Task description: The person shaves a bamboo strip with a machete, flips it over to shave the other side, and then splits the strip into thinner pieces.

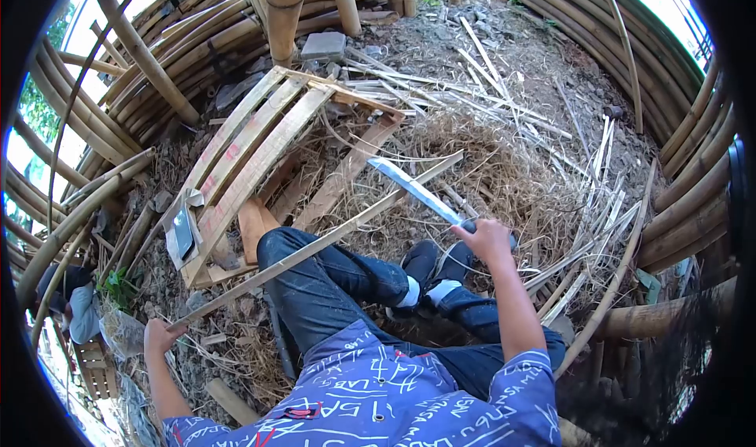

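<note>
Left hand (160,337): fingers clenched round the near end of the bamboo strip (315,246), low and outside the left knee.
Right hand (488,241): fingers wrapped tight on the long knife (413,191); the handle is buried in the fist.
Bamboo strip: runs from the left fist up and to the right, across the left thigh, with its far end out over the dry shavings (504,171).
Knife blade: points up and left from the right hand and crosses the strip near its far end. Whether the edge bites in or only rests there cannot be told.
Bamboo frame (252,144): slatted, lying beyond the left leg.
Grey flat tool (183,230): on the frame's near corner, its kind unclear.
Cut off: another person (75,309) at the lower left edge, mostly out of frame.
</note>
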### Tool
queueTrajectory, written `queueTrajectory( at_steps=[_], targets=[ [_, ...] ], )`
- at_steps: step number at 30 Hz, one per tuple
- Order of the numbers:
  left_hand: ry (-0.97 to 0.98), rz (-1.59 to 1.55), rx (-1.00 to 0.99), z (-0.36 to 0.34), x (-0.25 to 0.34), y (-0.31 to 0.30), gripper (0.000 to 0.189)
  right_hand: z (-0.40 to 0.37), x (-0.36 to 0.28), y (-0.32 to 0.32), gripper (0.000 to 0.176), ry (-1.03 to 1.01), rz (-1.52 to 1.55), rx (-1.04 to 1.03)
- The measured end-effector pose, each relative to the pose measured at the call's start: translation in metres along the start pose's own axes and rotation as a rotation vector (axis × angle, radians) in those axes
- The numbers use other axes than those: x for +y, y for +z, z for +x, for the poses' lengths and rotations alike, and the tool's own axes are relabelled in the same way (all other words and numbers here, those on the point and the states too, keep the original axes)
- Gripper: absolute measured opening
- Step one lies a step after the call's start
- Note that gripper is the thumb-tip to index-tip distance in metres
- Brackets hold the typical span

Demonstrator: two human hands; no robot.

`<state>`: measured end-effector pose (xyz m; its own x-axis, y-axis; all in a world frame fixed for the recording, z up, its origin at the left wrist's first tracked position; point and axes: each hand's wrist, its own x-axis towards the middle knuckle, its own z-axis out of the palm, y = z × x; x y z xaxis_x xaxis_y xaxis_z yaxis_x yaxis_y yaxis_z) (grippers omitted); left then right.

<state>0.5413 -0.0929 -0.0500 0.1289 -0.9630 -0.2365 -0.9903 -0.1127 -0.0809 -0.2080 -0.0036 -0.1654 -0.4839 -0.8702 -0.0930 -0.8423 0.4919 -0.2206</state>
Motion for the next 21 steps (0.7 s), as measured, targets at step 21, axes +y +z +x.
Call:
queueTrajectory(
  at_steps=[21],
  targets=[
    [0.056,0.048,0.024,0.007,-0.022,0.027,0.066,0.002,-0.006,-0.016,0.071,-0.072,0.032,-0.061]
  ],
)
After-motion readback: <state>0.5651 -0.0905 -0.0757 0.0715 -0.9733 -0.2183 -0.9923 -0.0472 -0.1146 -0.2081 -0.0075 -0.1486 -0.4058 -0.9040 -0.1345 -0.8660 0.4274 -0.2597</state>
